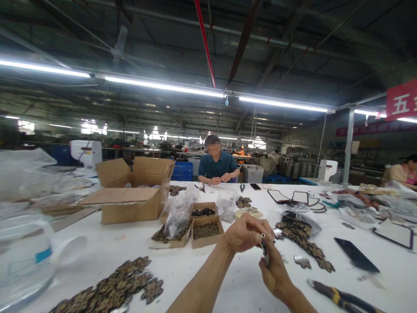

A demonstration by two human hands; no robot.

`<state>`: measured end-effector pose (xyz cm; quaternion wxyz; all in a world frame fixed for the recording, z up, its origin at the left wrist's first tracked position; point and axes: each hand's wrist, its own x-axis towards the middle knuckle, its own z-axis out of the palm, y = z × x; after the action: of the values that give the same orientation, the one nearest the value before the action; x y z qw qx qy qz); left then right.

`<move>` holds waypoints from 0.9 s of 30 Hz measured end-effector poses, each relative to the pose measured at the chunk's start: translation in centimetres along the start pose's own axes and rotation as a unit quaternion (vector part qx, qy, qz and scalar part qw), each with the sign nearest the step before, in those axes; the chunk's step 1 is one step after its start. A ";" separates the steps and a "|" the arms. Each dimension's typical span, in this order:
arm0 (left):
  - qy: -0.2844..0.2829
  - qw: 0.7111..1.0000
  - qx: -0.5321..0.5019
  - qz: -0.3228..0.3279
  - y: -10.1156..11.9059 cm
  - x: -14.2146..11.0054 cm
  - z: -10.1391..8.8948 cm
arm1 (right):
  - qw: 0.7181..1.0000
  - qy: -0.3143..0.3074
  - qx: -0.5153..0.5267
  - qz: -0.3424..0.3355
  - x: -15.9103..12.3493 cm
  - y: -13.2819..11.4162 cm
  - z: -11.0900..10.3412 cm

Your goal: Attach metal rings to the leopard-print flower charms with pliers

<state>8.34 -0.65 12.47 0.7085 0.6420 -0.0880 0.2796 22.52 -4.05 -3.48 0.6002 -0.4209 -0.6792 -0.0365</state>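
Note:
My left hand (245, 234) is raised over the white table (182, 271), fingers curled and pinched on the top of a small metal piece (264, 251). My right hand (276, 274) comes up from below and grips the lower end of the same piece. Both hands meet just right of the table's middle. A row of leopard-patterned pieces (304, 243) lies just beyond them to the right.
Leopard-patterned pieces (124, 284) are spread at the front left. Small trays of parts (206, 230) and an open cardboard box (133, 195) stand behind. Pliers (339, 298) and a black phone (356, 255) lie right. A clear jug (22, 256) stands left. A person (216, 167) sits opposite.

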 end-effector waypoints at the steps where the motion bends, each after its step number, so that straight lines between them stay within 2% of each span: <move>1: 0.003 1.000 0.002 -0.003 0.0 0.0 -0.1 | 1.000 0.001 -0.001 -0.001 0.0 0.0 0.0; 8: 0.028 1.000 0.010 0.004 0.2 0.2 0.2 | 1.000 0.007 -0.006 0.004 0.0 1.0 0.2; 14: 0.079 0.995 0.041 0.037 0.9 0.9 1.0 | 0.999 0.026 -0.038 -0.005 1.8 0.9 -1.2; 20: 0.208 0.971 0.091 0.077 0.5 1.8 0.7 | 0.986 0.080 -0.144 -0.024 3.7 1.5 -3.4; 27: 0.316 0.936 0.140 0.072 -1.2 2.0 -0.6 | 0.934 0.128 -0.333 -0.017 4.8 1.7 -5.5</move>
<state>10.51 0.43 12.32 0.5807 0.6051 0.1346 0.5278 28.28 -3.45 1.36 0.5065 -0.5770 -0.5527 -0.3241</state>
